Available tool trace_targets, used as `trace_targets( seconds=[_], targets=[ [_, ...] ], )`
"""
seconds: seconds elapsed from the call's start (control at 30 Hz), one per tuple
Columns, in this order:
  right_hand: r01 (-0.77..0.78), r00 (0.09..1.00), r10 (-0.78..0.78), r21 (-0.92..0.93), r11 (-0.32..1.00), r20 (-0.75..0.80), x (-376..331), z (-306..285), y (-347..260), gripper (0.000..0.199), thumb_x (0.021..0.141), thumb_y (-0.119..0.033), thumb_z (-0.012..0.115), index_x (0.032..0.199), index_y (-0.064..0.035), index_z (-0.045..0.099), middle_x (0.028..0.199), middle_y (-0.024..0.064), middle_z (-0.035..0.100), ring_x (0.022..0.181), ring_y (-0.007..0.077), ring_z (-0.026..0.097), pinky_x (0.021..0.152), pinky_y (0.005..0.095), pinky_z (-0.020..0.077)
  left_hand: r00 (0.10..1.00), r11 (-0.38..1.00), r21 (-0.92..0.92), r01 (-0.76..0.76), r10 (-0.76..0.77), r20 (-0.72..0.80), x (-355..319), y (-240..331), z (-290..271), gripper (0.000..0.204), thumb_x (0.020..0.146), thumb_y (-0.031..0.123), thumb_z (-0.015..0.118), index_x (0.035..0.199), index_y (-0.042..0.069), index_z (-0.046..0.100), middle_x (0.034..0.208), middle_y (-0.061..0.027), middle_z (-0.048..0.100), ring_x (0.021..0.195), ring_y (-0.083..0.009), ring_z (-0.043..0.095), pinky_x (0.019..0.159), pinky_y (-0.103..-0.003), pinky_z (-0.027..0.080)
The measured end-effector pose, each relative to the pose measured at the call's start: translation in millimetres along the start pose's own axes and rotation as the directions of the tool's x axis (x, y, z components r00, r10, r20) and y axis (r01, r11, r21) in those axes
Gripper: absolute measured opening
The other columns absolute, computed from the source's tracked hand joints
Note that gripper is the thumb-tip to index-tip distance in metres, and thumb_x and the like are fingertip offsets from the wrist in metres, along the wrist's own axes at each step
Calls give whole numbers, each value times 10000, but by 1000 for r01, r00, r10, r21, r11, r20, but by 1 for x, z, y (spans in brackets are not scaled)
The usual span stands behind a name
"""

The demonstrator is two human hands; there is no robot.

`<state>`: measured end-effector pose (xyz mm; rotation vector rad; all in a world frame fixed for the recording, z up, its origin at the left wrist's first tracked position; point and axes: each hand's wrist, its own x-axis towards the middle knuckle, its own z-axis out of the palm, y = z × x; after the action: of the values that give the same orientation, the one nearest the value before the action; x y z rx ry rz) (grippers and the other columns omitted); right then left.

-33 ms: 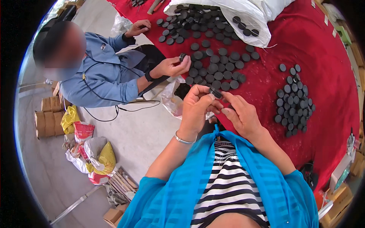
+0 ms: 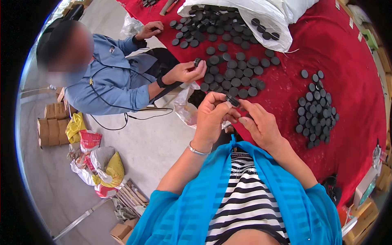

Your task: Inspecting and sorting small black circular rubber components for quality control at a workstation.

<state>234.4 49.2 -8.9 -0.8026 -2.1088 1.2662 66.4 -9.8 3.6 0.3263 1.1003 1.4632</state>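
My left hand [image 2: 213, 116] pinches a small round black disc [image 2: 232, 101] between thumb and fingers, tilted up on its edge. Close beside it, my right hand [image 2: 261, 124] has its thumb and forefinger apart, with the forefinger's tip at the disc's edge; whether it presses on it I cannot tell. Just beyond my hands, many similar discs [image 2: 234, 73] lie loosely spread on the red cloth [image 2: 281, 94]. A separate heap of discs [image 2: 316, 112] is to the right of my right hand.
Across on the left, a person in a blue shirt [image 2: 118, 87] holds a black disc [image 2: 197, 62] in one hand. A white sack [image 2: 281, 16] lies at the far side with discs spilling from it. Filled bags [image 2: 100, 163] and cardboard boxes [image 2: 51, 126] stand on the floor.
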Motion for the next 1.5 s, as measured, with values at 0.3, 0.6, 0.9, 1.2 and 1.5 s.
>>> trace_targets(
  seconds=[0.3,0.6,0.9,1.2,1.5],
  targets=[
    [41,999,-41,-47,998,12,5,7,0,400,914,-218,586,1251,-10,527,928,192,598,759,349,630,632,403,502,1000,999,33,-8,8,-19,0,-1,-11,146,894,69,539,1029,28,502,967,-136,645,730,-211,681,574,-279,552],
    [-15,998,16,-31,999,53,11,11,-1,354,935,-236,558,1208,-11,546,956,180,606,783,342,642,651,406,518,1000,999,27,-18,18,-10,3,1,-17,143,901,69,533,1033,27,493,965,-160,650,729,-209,682,576,-272,553],
    [-14,994,21,-60,998,108,12,16,6,315,939,-225,550,1177,-19,562,964,172,610,781,353,637,651,406,517,1000,1000,6,26,-26,-16,5,2,-25,185,870,31,576,1023,14,472,888,-125,622,736,-190,671,609,-272,559],
    [-17,994,22,-45,999,106,14,22,6,326,939,-236,550,1172,-9,564,958,171,615,750,324,653,627,394,524,1000,1000,22,16,-16,-27,4,4,-28,190,874,42,579,1030,10,475,882,-115,617,742,-174,667,608,-260,551],
    [-29,991,37,-60,998,126,11,21,7,325,940,-245,549,1159,-6,567,964,178,612,775,343,647,650,401,524,1000,996,90,-18,19,-20,2,-6,-32,155,900,53,545,1042,22,491,975,-157,645,730,-199,680,562,-266,551]
  ],
)
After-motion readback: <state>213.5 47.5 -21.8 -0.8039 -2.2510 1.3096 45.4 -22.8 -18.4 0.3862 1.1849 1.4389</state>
